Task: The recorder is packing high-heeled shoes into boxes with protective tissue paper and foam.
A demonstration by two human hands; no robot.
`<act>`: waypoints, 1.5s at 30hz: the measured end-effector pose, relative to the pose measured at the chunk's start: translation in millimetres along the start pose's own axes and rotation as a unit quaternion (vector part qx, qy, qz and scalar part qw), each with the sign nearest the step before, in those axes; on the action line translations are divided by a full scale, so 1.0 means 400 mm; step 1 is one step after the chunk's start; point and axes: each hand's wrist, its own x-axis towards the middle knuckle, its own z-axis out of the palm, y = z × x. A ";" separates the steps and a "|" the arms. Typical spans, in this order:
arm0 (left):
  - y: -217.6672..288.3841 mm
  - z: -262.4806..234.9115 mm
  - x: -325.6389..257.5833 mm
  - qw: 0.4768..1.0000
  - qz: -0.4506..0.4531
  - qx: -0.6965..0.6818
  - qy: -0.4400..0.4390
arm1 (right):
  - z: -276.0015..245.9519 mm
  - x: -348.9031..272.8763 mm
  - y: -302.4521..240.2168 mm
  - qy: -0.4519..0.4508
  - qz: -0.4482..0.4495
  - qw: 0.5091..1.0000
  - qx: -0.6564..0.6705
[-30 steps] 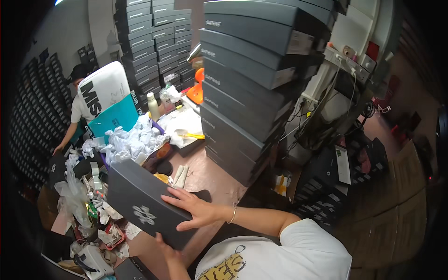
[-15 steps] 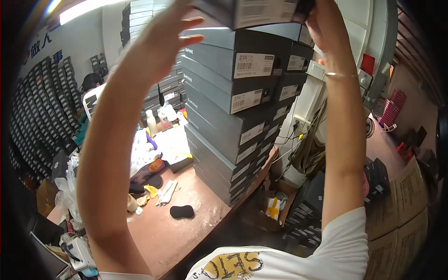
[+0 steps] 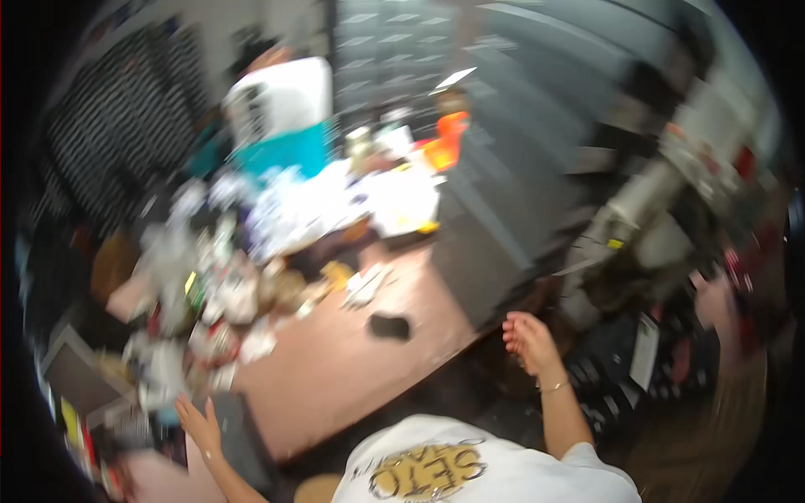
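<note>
My left hand is low at the left with its fingers spread, holding nothing. Beside it stands a dark grey box near the table's edge; whether they touch is not plain. My right hand, wearing a bracelet at the wrist, hangs by the near right side of the table with loosely bent fingers and nothing visible in them. Beyond that hand rises a stack of dark grey shoe boxes, blurred by motion. On the pinkish tabletop lies a small black pad.
White and yellow scraps lie behind the pad. A cluttered heap of plastic bags covers the table's left side. A white and teal chair back stands beyond. Dark boxes sit on the right, below table height.
Both hands have come down from the raised box at the top of the stack and are apart, low on either side. The view has swung, smearing the scene.
</note>
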 end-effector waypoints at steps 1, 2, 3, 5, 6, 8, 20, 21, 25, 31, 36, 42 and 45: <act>-0.140 -0.005 -0.022 0.994 -0.079 0.065 -0.049 | 0.087 -0.019 0.110 -0.023 0.077 0.996 0.028; -0.257 0.017 -0.079 0.980 -0.153 0.061 -0.109 | 0.156 -0.037 0.186 -0.072 0.147 0.986 -0.028; -0.351 0.026 -0.101 0.960 -0.223 0.054 -0.158 | 0.242 -0.052 0.238 -0.171 0.188 0.965 -0.067; -0.560 0.083 -0.229 0.907 -0.347 -0.048 -0.234 | 0.432 -0.102 0.262 -0.390 0.225 0.878 -0.163; -0.683 0.129 -0.301 0.861 -0.325 -0.235 -0.313 | 0.507 -0.115 0.264 -0.485 0.231 0.820 -0.199; -0.581 0.165 -0.356 0.775 -0.412 -0.424 -0.224 | 0.600 -0.121 0.286 -0.579 0.132 0.753 -0.284; 0.034 0.241 -0.492 0.683 -0.320 -0.638 -0.154 | 0.782 0.036 0.588 -0.501 0.134 0.781 -0.347; 0.070 0.233 -0.453 0.639 -0.365 -0.661 -0.146 | 0.794 0.050 0.624 -0.506 0.121 0.773 -0.363; 0.148 0.273 -0.468 0.580 -0.412 -0.693 -0.117 | 0.777 0.019 0.679 -0.574 0.143 0.752 -0.291; 0.374 0.227 -0.495 0.421 -0.411 -0.802 -0.103 | 0.709 0.085 0.322 -0.607 -0.077 0.747 -0.261; 0.458 0.254 -0.432 0.515 -0.249 -0.784 -0.241 | 0.678 0.059 0.153 -0.629 -0.319 0.623 -0.338; 0.324 0.293 -0.350 0.599 -0.367 -0.647 -0.296 | 0.608 0.145 0.381 -0.417 -0.289 0.781 -0.364; 0.381 0.306 -0.291 0.638 -0.328 -0.573 -0.395 | 0.554 0.215 0.519 -0.316 0.052 0.894 -0.313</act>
